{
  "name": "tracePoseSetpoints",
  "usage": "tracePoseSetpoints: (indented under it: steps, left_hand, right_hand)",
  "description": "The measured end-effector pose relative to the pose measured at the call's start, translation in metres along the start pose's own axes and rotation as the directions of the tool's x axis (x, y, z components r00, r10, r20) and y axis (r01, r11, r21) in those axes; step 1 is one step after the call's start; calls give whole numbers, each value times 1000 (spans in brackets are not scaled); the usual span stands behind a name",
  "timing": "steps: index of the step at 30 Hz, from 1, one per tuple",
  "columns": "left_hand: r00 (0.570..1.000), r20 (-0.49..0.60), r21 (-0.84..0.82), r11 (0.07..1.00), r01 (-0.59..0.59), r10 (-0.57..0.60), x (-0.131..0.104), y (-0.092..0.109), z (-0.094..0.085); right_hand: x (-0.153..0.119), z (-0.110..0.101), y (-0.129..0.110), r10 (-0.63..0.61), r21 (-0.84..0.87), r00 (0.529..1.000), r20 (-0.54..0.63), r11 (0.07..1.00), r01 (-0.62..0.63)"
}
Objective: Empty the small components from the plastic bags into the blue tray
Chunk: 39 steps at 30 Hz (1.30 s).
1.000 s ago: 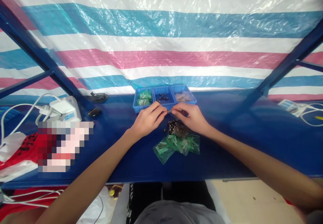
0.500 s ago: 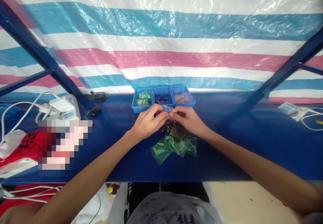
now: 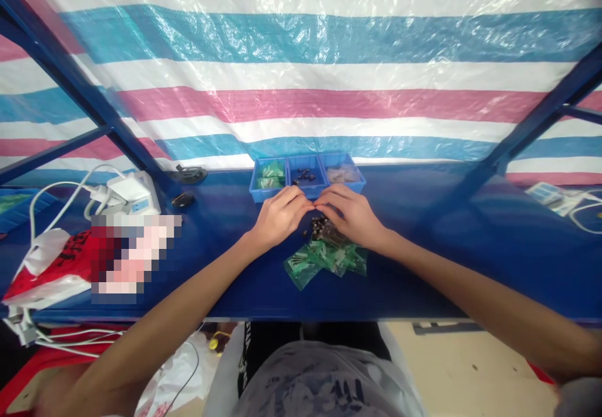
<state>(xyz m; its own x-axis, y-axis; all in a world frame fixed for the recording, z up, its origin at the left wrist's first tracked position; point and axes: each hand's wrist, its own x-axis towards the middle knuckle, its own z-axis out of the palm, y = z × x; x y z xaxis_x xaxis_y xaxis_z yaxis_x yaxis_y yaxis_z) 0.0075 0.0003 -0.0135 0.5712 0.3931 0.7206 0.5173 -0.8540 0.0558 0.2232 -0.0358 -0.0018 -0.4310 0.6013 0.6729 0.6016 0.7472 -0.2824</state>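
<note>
left hand (image 3: 278,219) and right hand (image 3: 352,214) have drawn closer, pinched; anything held is hidden

Glossy plastic packets (image 3: 301,266), smooth tabletop (image 3: 442,222)

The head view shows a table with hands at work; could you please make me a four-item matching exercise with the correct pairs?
Things
1. Blue tray
2. Green packets outside the tray
3. Striped sheet
4. Left hand

Places, colours and states
A. Fingertips close against those of the right hand
B. White, pink and blue
C. Just beyond the hands, split into three compartments
D. Lying on the table, on the person's side of the hands

Pairs: 1-C, 2-D, 3-B, 4-A
</note>
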Motion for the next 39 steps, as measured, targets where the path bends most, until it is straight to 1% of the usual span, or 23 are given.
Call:
tracePoseSetpoints:
  steps: [2, 4, 5, 7, 9, 11, 13, 15, 17, 20, 23, 26, 29, 31, 33, 37, 39]
  left_hand:
    - [999, 28, -1, 1000, 18, -18, 0, 2, -1]
    - [998, 50, -10, 1000, 24, -24, 1, 3, -4]
    - [998, 59, -11, 1000, 20, -20, 2, 2, -5]
    - [996, 84, 3, 1000, 1, -1, 3, -1, -9]
    - [992, 124, 45, 998, -38, 32, 4, -5, -12]
    - [984, 160, 107, 990, -90, 72, 4, -9, -12]
    - [982, 164, 145, 983, -114, 90, 3, -11, -9]
    - [989, 133, 124, 988, -88, 71, 1, -11, -5]
    - [995, 89, 68, 997, -45, 39, -2, -11, -2]
    - [998, 61, 7, 1000, -15, 14, -3, -12, -1]
    - [998, 58, -20, 1000, -12, 13, -2, -14, -3]
    - [999, 53, -50, 999, -5, 8, -1, -14, -5]
    - [996, 93, -73, 997, 23, -16, 0, -9, -6]
    - [991, 127, -93, 994, 54, -42, 0, -5, -6]
    - [989, 130, -100, 992, 83, -70, 0, -4, -7]
    - [986, 147, -51, 995, 84, -76, -2, -10, -8]
    - [985, 163, -27, 997, 69, -64, -2, -14, -9]
  right_hand:
    - [1, 1, -1, 38, 35, 999, 7, 999, -38]
    - [2, 2, -1, 131, 101, 991, -13, 987, -129]
    - [3, 3, -1, 195, 155, 980, -36, 970, -187]
    - [4, 5, -1, 329, 296, 942, -73, 909, -295]
    - [5, 7, -1, 414, 419, 907, -75, 838, -348]
    - [6, 8, -1, 438, 480, 897, -55, 799, -361]
    - [7, 8, 0, 432, 510, 901, -37, 784, -355]
    - [7, 8, 1, 423, 526, 906, -19, 775, -351]
    - [6, 8, 5, 413, 526, 910, 14, 771, -358]
    - [5, 10, 10, 372, 473, 927, 41, 810, -346]
    - [4, 10, 11, 325, 329, 946, 2, 893, -308]
    - [7, 4, 7, 252, 224, 968, 9, 942, -248]
    - [10, -7, 5, 182, 148, 983, 22, 972, -183]
    - [13, -14, 10, 195, 88, 980, -27, 977, -192]
    - [14, -21, 20, 233, 28, 965, -117, 972, -232]
    - [16, -29, 54, 249, -136, 924, -290, 945, -297]
    - [16, -27, 72, 266, -182, 909, -322, 924, -335]
